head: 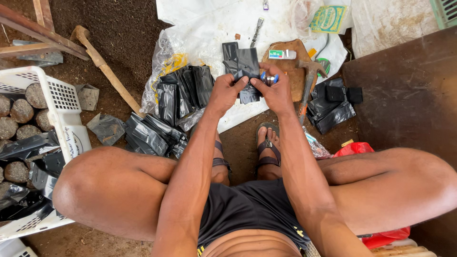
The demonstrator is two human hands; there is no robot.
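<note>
My left hand (225,90) and my right hand (275,90) are raised together over the ground, both pinching a small black plastic bag (243,66). My right hand also holds a small blue and silver tool (269,78) against the bag's edge. Just beyond my hands lies a wooden board (297,71) with a small box (282,54) on it. A hammer (309,81) leans across the board's right side. My sandalled feet (266,152) rest on the soil below my hands.
Piles of black plastic bags lie at left (183,90), lower left (150,135) and right (331,104). A white crate (66,114) with soil-filled bags stands at far left. A wooden-handled tool (107,71) lies on the soil. White sheeting (214,28) covers the ground ahead.
</note>
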